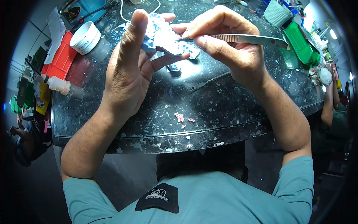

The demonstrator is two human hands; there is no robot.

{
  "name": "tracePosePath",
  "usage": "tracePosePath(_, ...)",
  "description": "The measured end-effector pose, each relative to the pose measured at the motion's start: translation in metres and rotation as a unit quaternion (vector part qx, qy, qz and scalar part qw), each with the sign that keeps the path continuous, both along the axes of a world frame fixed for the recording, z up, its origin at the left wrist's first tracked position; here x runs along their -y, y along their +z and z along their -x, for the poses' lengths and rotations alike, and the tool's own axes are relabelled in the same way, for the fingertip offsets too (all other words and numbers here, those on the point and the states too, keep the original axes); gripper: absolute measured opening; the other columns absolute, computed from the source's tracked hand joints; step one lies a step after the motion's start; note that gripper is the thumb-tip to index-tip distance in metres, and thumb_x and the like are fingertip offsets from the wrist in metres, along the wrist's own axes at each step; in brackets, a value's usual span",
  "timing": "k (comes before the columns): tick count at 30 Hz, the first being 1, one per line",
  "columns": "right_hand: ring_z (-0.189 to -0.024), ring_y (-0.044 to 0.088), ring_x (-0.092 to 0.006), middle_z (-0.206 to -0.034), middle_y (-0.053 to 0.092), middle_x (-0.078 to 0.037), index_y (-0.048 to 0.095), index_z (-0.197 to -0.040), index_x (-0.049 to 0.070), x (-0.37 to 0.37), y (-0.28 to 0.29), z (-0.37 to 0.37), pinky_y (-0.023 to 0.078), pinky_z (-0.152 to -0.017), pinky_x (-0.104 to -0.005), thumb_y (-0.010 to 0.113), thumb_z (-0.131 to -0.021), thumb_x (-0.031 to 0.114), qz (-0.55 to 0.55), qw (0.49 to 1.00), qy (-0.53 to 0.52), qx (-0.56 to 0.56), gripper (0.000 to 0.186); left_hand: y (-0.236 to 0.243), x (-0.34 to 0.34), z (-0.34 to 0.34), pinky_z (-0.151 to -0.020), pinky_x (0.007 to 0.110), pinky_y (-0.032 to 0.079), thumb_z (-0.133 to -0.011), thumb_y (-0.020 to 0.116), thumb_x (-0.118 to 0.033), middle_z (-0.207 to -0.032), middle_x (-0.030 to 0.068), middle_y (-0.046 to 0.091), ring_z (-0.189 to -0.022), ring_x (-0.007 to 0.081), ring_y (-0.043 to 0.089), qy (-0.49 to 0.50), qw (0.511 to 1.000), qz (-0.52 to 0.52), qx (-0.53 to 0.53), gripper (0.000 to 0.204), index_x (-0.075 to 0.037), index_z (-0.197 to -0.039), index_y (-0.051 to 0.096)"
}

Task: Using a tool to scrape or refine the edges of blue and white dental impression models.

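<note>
My left hand (128,71) is closed around a lumpy white and blue piece (158,31) that looks like a dental cast, partly washed out by glare. Its thumb points up and its fingers support the piece from below. In my right hand (238,50) is a pair of metal tweezers (242,39) with a ribbed grip, held between thumb and fingers. The tips point left and meet the right side of the cast, though glare hides exactly what they touch. Several small pink pieces (179,117) lie on the dark table near its front edge.
The black table (156,128) is speckled with white flecks. At left stand a white tub (85,37), a red bin (59,56) and a small bottle (59,85). A green bin (301,43) and a grey basket (277,13) stand at right. Another person's arm (328,102) shows far right.
</note>
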State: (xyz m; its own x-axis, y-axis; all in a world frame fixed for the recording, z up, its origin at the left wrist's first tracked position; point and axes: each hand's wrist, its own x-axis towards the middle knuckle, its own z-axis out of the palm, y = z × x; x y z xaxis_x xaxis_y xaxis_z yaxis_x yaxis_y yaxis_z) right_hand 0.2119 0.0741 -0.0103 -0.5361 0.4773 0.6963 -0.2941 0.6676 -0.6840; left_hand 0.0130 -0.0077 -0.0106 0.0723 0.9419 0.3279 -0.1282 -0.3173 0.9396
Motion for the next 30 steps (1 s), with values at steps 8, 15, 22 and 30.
tracePosePath(8, -0.087, 0.073, -0.0167, -0.095, 0.072, -0.012, 0.069, -0.101, -0.001, 0.0003, -0.0002, 0.0018, 0.061, -0.078, -0.0288, 0.068, -0.09, 0.002, 0.006, 1.0, 0.001, 0.004, 0.012, 0.0042, 0.0027, -0.0007, -0.102, 0.046, 0.055, -0.09, 0.041, -0.08, -0.133, 0.0201, 0.055, -0.121, 0.0238, 0.061, 0.013, 0.999, 0.014, -0.044, 0.101, 0.006, -0.143, 0.038)
tracePosePath(15, -0.088, 0.073, -0.017, -0.095, 0.072, -0.013, 0.069, -0.101, -0.002, 0.0, -0.0016, 0.0007, 0.061, -0.078, -0.0284, 0.068, -0.089, 0.002, 0.004, 1.0, -0.009, 0.007, 0.012, 0.0049, 0.0015, -0.0023, -0.103, 0.045, 0.054, -0.089, 0.042, -0.08, -0.131, 0.0212, 0.057, -0.122, 0.0249, 0.061, 0.017, 0.999, 0.017, -0.04, 0.102, 0.007, -0.143, 0.038)
tracePosePath(22, -0.09, 0.073, -0.0206, -0.098, 0.072, -0.018, 0.068, -0.098, -0.004, 0.0023, 0.0006, 0.0023, 0.062, -0.079, -0.0309, 0.07, -0.089, 0.003, 0.019, 1.0, 0.007, 0.005, 0.012, -0.0002, 0.0009, 0.0002, -0.102, 0.045, 0.054, -0.092, 0.04, -0.077, -0.136, 0.0224, 0.055, -0.12, 0.0242, 0.062, 0.0, 0.999, -0.012, -0.036, 0.101, 0.007, -0.146, 0.035)
tracePosePath(30, -0.098, 0.073, -0.0254, -0.097, 0.072, -0.02, 0.068, -0.097, -0.004, -0.0015, -0.0006, 0.0019, 0.062, -0.084, -0.0342, 0.074, -0.087, 0.004, 0.019, 1.0, 0.02, -0.003, 0.014, -0.0006, -0.0031, 0.0054, -0.102, 0.047, 0.055, -0.099, 0.04, -0.066, -0.137, 0.0225, 0.055, -0.117, 0.0209, 0.065, -0.017, 0.999, 0.014, 0.03, 0.089, 0.008, -0.147, 0.032)
